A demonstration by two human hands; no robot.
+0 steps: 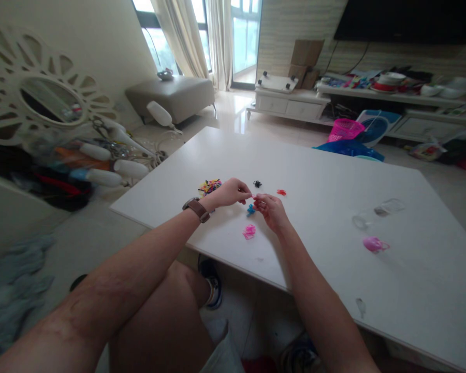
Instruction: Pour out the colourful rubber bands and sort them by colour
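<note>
Small heaps ring both hands on the white tabletop [326, 171]: a multicoloured band pile [209, 186] just behind the left hand [231, 192], a blue cluster [250, 209] and pink heap [249, 231] beside the right hand [271, 210], black [257, 184] and red [281, 192] bits beyond. Bare surface stretches rightward to a clear jar [376, 212] and pink lid [375, 244], well apart.

**Legible Markings: None Found**

We find no readable text, label, brand, number or sign in this view. The brown cardboard boxes [305, 61] by the far wall show no print we can make out, and the items on the long white low cabinet [373, 94] are too small and blurred to read.
</note>
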